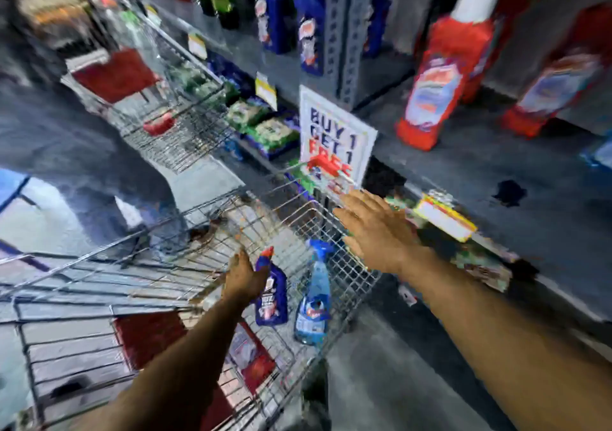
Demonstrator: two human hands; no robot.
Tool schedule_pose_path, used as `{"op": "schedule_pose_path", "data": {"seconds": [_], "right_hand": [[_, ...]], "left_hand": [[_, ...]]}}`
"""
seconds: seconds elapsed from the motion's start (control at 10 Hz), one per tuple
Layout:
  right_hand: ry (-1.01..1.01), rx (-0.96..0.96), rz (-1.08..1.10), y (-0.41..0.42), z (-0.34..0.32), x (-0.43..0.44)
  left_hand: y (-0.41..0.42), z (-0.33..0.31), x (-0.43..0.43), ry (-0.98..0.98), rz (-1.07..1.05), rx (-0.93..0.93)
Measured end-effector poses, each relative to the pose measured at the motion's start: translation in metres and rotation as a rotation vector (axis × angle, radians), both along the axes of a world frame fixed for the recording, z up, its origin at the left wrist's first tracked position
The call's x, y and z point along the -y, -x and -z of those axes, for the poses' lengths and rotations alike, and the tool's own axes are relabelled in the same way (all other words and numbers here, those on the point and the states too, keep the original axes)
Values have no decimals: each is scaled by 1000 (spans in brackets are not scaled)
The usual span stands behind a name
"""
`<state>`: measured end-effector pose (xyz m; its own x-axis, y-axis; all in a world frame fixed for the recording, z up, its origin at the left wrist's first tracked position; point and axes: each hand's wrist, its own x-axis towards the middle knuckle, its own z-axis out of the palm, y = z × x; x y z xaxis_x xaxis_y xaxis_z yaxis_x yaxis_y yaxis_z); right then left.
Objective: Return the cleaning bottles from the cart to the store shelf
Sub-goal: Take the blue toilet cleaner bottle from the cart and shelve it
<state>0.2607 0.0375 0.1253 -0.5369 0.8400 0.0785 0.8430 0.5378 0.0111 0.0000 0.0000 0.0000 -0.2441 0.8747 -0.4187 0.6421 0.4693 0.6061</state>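
A wire shopping cart (344, 275) stands beside the grey store shelf (463, 162). Inside it lie a dark blue bottle with a red cap (273, 298), a light blue spray bottle (314, 301) and a red bottle (255, 361) lower down. My left hand (243, 276) reaches into the cart and touches the neck of the dark blue bottle; the blur hides how firmly it holds. My right hand (374, 228) hovers open over the cart's far rim, holding nothing. On the shelf stand red bottles with white caps (443, 76) and dark blue bottles (309, 23).
A "BUY 1 GET 1 FREE" sign (334, 139) hangs on the shelf edge above the cart. A second wire cart (172, 112) stands further down the aisle. Green packets (265, 126) fill the lower shelf. Yellow price tags (443, 218) line the shelf edges.
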Motion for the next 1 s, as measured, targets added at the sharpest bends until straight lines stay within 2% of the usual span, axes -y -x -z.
{"op": "schedule_pose_path", "data": {"seconds": [0.1, 0.2, 0.3, 0.4, 0.5, 0.6, 0.7, 0.8, 0.9, 1.0], "right_hand": [[228, -49, -3, 37, 37, -27], [560, -9, 10, 92, 113, -56], [707, -35, 100, 119, 156, -63], [849, -75, 206, 151, 211, -67], [917, -125, 310, 169, 243, -70], [976, -160, 422, 189, 279, -74], [983, -140, 427, 193, 294, -76], [1008, -142, 415, 189, 306, -79], [1040, -162, 429, 189, 308, -84], [1066, -172, 367, 196, 304, -82]], "left_hand": [[21, 37, 8, 155, -47, -14], [45, 126, 18, 282, -397, 408], [51, 130, 36, 223, -259, 285], [44, 131, 33, 284, -264, 178], [34, 137, 30, 488, -90, 123], [35, 165, 27, 521, 66, -4], [36, 174, 21, 534, 73, -24], [41, 188, 20, 493, 27, 63], [41, 190, 25, 474, 160, -50], [29, 182, 33, 434, 56, 73]]}}
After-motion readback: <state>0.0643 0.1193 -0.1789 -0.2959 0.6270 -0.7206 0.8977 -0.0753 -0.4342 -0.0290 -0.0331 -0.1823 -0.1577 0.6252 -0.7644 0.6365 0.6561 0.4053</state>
